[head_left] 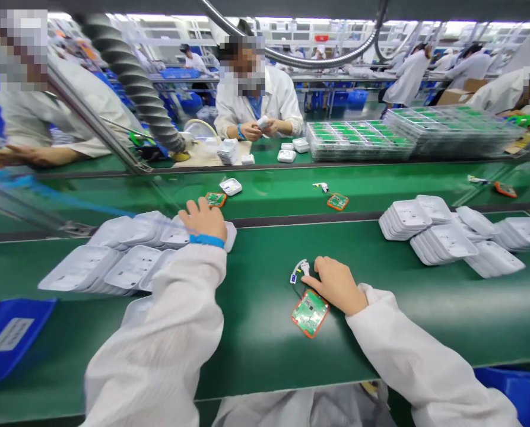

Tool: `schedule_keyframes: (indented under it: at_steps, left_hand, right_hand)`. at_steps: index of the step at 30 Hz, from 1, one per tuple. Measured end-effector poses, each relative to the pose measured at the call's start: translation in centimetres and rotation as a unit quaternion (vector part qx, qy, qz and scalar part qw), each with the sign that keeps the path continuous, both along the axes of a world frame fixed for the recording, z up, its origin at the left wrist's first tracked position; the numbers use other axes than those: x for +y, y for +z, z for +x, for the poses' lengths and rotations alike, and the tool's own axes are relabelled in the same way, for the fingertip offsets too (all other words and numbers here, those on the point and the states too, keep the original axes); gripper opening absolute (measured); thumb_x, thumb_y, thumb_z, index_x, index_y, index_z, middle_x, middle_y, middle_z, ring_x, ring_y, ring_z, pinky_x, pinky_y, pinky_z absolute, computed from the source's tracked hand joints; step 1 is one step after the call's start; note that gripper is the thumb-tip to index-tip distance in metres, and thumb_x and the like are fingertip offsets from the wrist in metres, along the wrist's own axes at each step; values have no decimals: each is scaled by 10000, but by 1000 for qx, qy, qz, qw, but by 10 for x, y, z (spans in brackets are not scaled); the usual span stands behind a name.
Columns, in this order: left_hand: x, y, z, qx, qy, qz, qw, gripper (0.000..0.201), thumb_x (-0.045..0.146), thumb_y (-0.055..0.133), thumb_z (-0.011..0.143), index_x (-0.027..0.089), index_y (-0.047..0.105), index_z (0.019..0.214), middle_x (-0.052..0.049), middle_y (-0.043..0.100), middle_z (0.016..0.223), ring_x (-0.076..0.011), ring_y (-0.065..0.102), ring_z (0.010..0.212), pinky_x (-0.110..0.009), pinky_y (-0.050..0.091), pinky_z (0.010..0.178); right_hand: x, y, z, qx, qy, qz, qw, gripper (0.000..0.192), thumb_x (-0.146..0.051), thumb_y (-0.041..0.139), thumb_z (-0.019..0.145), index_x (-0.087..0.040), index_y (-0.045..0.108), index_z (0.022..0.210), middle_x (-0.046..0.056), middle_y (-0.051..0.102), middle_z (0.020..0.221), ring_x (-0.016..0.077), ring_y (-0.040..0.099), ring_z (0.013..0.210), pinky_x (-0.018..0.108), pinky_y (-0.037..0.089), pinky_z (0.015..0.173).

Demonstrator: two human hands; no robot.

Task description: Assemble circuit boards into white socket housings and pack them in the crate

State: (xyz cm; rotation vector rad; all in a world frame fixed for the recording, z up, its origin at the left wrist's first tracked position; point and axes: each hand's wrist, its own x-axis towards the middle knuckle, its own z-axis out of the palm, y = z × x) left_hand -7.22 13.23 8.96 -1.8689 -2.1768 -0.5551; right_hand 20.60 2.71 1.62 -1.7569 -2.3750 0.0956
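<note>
At the belt's near edge, my left hand (205,222) reaches forward with its fingers apart, a blue band around the wrist. Just past its fingertips lies a green circuit board (215,199) with an orange rim, next to a white plastic shell (231,187). My right hand (336,284) is curled, its thumb against a white cable plug (305,268). Below that hand, a second orange-rimmed circuit board (310,312) rests on the green table (256,332), its thin wires leading to the plug. Stacked white shells (135,267) stand partly behind my left forearm.
More white shell stacks (443,237) stand at the right. The green conveyor belt (273,190) carries another board (338,201) and one farther right (505,189). Across it, a co-worker (258,101) handles a white piece beside clear trays (358,139). A blue bin (13,338) is at left.
</note>
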Motion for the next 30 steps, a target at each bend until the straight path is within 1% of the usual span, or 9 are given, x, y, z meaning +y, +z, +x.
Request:
schedule_keyframes:
  at_steps: [6,10,13,18,20,23,27,28,30]
  left_hand:
    - [24,-20,-18,2,29,-24,999,220,7,425,797,95,602,702,-189,559,1112,-344,356,1189,-548,269,965]
    - [15,-5,-10,-15,4,-36,999,276,37,339,850,109,605,843,-197,567,1060,-323,453,1133,-507,313,949]
    - [-9,1,15,-41,-46,-66,996,305,56,300,881,131,561,1018,-143,579,972,-238,573,922,-369,411,824]
    - [-72,-38,75,-83,-145,-112,980,176,128,423,868,193,562,953,-73,587,886,-188,590,742,-281,436,671]
    - [-92,-58,91,-193,-188,-101,958,159,144,442,853,191,567,940,-74,599,905,-192,588,797,-296,450,726]
    - [-108,-72,98,-458,-162,-76,871,159,173,425,851,186,569,918,-46,622,909,-160,582,851,-285,459,790]
    - [-116,-71,97,-722,-124,-188,654,279,374,476,845,166,566,1008,-37,625,881,-139,588,745,-257,484,640]
    - [-118,-69,97,-746,-122,-211,620,327,409,505,828,160,570,1029,-44,628,890,-140,591,744,-251,484,626]
    - [-120,-67,96,-761,-124,-225,595,389,435,572,782,152,581,1048,-59,635,914,-144,599,764,-245,486,630]
  right_hand:
    - [3,-5,-11,-24,-4,-5,1000,164,-323,497,899,-185,495,810,54,594,799,218,595,760,296,375,629]
    - [6,-11,-6,26,18,0,999,115,-258,470,885,-194,476,790,45,580,772,215,586,742,313,407,653]
    - [0,-7,-6,144,80,-11,986,93,-264,423,912,-198,480,881,34,574,794,179,575,704,300,439,650]
    - [-17,11,-14,253,174,-11,952,136,-266,361,955,-219,479,1003,71,563,952,172,566,800,299,473,704]
    - [-20,14,-14,254,170,8,952,147,-254,356,957,-215,480,1024,95,547,1009,191,563,877,320,480,746]
    - [-18,12,-12,237,144,31,960,161,-229,366,951,-202,488,1051,112,521,1060,211,557,953,346,488,795]
    - [-12,9,-10,194,147,23,969,201,-159,371,931,-190,512,1072,109,517,1049,212,565,934,352,500,787]
    - [-10,9,-11,184,157,21,970,211,-139,371,925,-186,515,1072,107,522,1038,209,567,919,350,502,781]
    - [-8,10,-12,169,175,21,970,219,-109,374,918,-181,518,1065,103,532,1020,202,565,895,344,501,775]
